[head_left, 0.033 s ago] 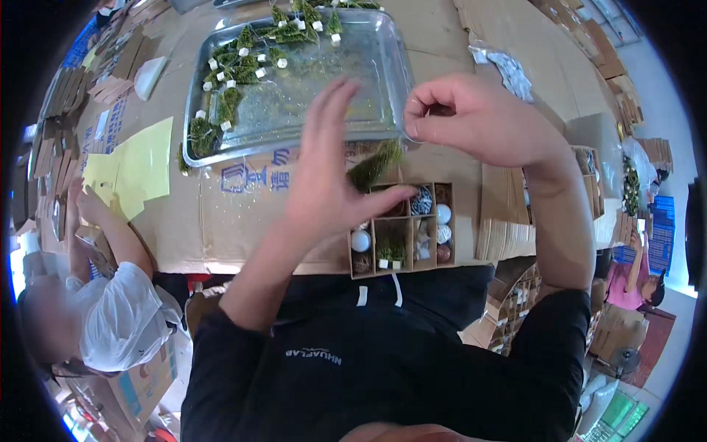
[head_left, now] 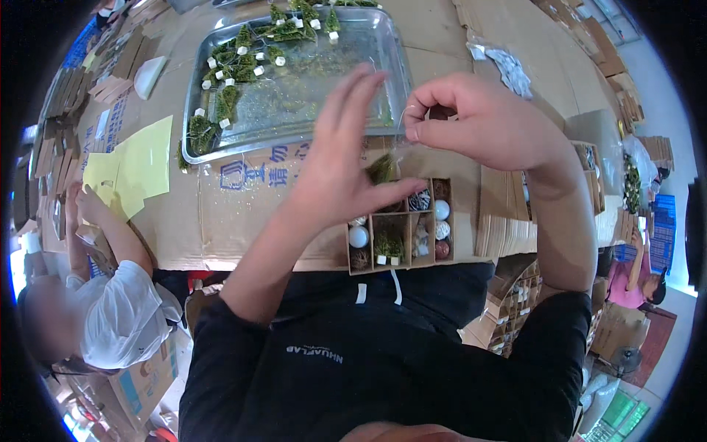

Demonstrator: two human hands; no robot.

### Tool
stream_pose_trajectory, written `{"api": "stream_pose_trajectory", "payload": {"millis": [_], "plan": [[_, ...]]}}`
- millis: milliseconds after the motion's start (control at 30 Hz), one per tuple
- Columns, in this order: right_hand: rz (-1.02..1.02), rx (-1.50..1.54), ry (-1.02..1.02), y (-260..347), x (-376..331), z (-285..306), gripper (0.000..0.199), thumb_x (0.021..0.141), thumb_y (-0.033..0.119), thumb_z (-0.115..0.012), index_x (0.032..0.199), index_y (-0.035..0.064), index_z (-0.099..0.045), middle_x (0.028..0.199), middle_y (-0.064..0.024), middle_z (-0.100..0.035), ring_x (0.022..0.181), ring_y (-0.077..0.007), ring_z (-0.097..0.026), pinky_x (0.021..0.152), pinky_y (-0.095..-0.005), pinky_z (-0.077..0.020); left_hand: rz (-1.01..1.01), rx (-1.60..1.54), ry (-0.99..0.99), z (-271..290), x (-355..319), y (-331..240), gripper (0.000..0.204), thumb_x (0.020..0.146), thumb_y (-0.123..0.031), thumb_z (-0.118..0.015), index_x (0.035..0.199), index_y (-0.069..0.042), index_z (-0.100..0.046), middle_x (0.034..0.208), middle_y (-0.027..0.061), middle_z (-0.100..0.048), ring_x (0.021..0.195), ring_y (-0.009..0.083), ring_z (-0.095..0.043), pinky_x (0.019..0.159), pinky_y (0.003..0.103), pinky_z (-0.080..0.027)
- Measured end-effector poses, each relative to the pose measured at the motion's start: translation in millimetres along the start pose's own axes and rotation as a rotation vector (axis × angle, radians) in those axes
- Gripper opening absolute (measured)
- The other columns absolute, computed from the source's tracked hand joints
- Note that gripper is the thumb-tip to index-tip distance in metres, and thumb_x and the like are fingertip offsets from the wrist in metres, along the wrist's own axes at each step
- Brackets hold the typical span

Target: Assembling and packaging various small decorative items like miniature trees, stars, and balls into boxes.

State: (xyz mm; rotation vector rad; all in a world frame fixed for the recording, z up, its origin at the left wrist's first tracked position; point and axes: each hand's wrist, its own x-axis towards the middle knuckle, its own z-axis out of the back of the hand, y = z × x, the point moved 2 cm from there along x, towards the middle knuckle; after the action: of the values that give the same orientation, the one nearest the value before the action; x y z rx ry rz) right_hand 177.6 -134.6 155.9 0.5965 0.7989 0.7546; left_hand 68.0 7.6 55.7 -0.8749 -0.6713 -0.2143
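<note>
My right hand (head_left: 471, 121) is closed in a pinch above the tray's near right corner, on what looks like a thin clear thread. Below it a small green bottle-brush tree (head_left: 381, 168) hangs tilted, partly behind my other hand. My left hand (head_left: 335, 166) is open, its thumb and fingers spread beside that tree, with nothing seen in it. Just under the thumb sits a divided cardboard box (head_left: 409, 270). Its compartments hold a white ball (head_left: 359, 236), a blue-and-white wound ball (head_left: 419, 200), a reddish-brown ball (head_left: 442, 250) and green trees with white bases (head_left: 388, 249).
A metal tray (head_left: 294, 144) with several small trees lies beyond my hands. Yellow paper (head_left: 140, 173) is at left, near a person in a white shirt (head_left: 121, 317). Flat cardboard stacks (head_left: 508, 239) and a crumpled plastic bag (head_left: 508, 74) are at right.
My left hand has shifted slightly right, and its fingers look a little higher. The hanging tree appears more hidden behind it. My right hand keeps its pinch in nearly the same place.
</note>
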Motion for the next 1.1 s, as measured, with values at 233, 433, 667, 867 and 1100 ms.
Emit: {"api": "stream_pose_trajectory", "payload": {"millis": [233, 433, 667, 867, 1100], "plan": [[0.277, -0.119, -0.479, -35, -73, -22, 0.014, 0.089, 0.013, -0.067, 0.093, 0.0000, -0.067, 0.078, -0.0110, -0.065, 0.068, -0.0230, -0.062, 0.063, -0.0340, -0.0480, 0.576, -0.948, 0.658, -69, -53, -27, 0.016, 0.093, -0.013, -0.070, 0.101, -0.002, -0.061, 0.087, 0.0027, -0.065, 0.082, 0.0084, -0.062, 0.076, 0.029, -0.051], [0.496, -0.244, -0.869, -96, -112, -146, 0.015, 0.078, 0.002, -0.072, 0.092, 0.0040, -0.069, 0.093, -0.0101, -0.064, 0.079, -0.0304, -0.064, 0.068, -0.0373, -0.0527, 0.972, -1.556, 0.272, -88, -105, -39, 0.026, 0.092, -0.025, -0.074, 0.099, -0.006, -0.057, 0.098, 0.0046, -0.062, 0.089, 0.0144, -0.064, 0.083, 0.031, -0.054], [0.123, 0.329, -0.977, -120, -123, -223, 0.023, 0.088, 0.007, -0.073, 0.109, -0.0001, -0.065, 0.090, -0.0104, -0.062, 0.068, -0.0182, -0.061, 0.059, -0.0282, -0.0491, 0.525, -0.213, 0.280, -87, -118, -51, 0.026, 0.092, -0.003, -0.066, 0.113, -0.004, -0.049, 0.093, 0.0135, -0.060, 0.085, 0.0281, -0.063, 0.078, 0.036, -0.051], [0.125, 0.497, -0.796, -131, -78, -206, 0.022, 0.094, 0.012, -0.066, 0.111, -0.0006, -0.064, 0.093, -0.0214, -0.069, 0.083, -0.0385, -0.069, 0.072, -0.0409, -0.0542, 0.388, 0.072, 0.327, -103, -126, -49, 0.088, 0.077, -0.002, -0.073, 0.149, 0.005, -0.024, 0.114, 0.0239, -0.052, 0.109, 0.0413, -0.051, 0.094, 0.046, -0.044], [0.210, 0.231, -0.565, -146, -62, -171, 0.012, 0.094, 0.007, -0.056, 0.101, -0.0005, -0.063, 0.091, -0.0222, -0.068, 0.088, -0.0422, -0.066, 0.075, -0.0450, -0.0528, 0.355, 0.043, 0.401, -88, -152, -41, 0.102, 0.076, -0.011, -0.080, 0.155, 0.000, -0.016, 0.137, 0.0300, -0.040, 0.124, 0.0464, -0.046, 0.107, 0.049, -0.040]]}}
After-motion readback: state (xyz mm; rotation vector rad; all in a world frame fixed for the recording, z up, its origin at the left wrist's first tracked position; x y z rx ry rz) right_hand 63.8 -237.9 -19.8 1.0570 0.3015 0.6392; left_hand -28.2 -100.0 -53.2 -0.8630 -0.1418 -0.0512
